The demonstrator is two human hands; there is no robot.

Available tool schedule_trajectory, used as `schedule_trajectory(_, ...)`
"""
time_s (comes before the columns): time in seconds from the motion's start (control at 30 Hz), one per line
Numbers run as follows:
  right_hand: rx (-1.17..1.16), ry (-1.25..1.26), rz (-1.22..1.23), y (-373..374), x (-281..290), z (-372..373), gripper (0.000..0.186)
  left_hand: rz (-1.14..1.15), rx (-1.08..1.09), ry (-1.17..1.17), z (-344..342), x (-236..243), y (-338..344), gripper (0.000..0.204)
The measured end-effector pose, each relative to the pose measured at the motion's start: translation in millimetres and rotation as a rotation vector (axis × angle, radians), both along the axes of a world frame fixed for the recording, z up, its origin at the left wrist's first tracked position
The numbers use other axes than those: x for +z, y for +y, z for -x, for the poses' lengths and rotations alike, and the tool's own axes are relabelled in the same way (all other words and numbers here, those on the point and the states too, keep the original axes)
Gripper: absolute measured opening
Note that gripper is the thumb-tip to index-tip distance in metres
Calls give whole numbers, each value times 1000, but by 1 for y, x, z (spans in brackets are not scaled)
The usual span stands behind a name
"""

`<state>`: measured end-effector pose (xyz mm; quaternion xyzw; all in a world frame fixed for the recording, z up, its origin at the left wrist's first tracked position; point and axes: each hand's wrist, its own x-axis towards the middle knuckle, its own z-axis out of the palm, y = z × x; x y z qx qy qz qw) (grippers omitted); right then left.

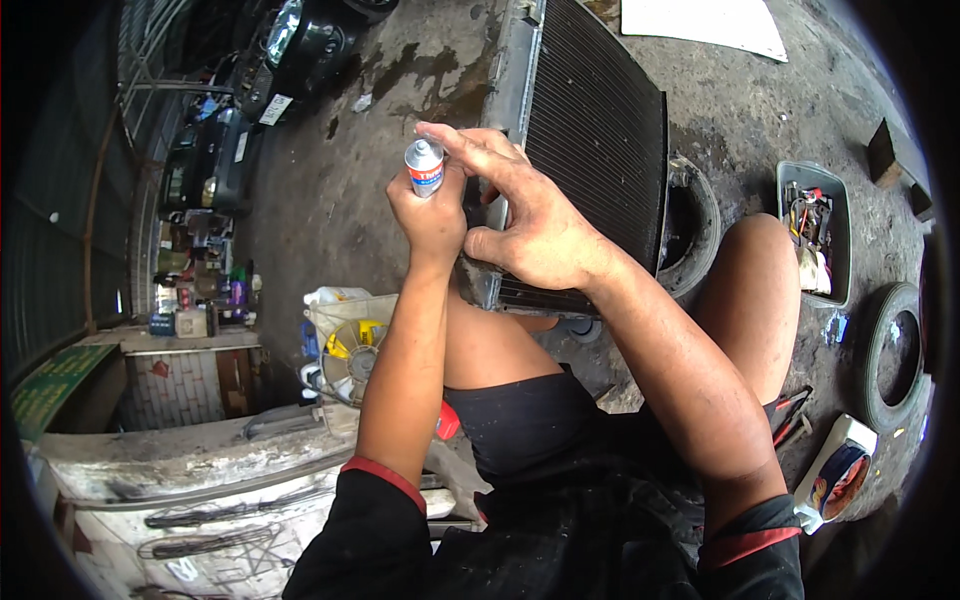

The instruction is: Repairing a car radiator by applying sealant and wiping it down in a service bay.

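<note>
A small silver tube (426,168) with a red and blue label and a cone-shaped nozzle points up from my left hand (430,217), whose fingers are wrapped round it. My right hand (540,222) has its thumb and fingers apart and reaches past the tube; its fingertips are close behind the nozzle, and whether they touch it I cannot tell. Beside and partly behind both hands stands a car radiator (600,130), dark finned core and grey side tank, between my knees. Part of its side tank is hidden by my right hand.
Right of my knee is a grey bin (846,235) of tools, with a tyre (888,350) and a cut-open white jug (835,470) nearer. Another tyre (705,225) lies beside the radiator. A fan in a shroud (350,345) is on my left; dark cars (320,50) stand farther off.
</note>
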<state>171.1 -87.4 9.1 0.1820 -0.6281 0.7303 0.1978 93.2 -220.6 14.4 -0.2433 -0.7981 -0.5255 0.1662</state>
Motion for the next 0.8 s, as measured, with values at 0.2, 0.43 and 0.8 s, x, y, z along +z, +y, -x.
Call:
schedule_trajectory(0.2,-15,-2,-7,-1,-1,2,86,-10,-21,-17,1,0,-1,11)
schedule_trajectory(0.43,103,-86,52,3,4,0,86,-35,0,-86,0,0,1,9)
schedule_trajectory(0.8,-18,-92,2,-8,3,-6,89,-12,-2,-69,3,-3,-5,9)
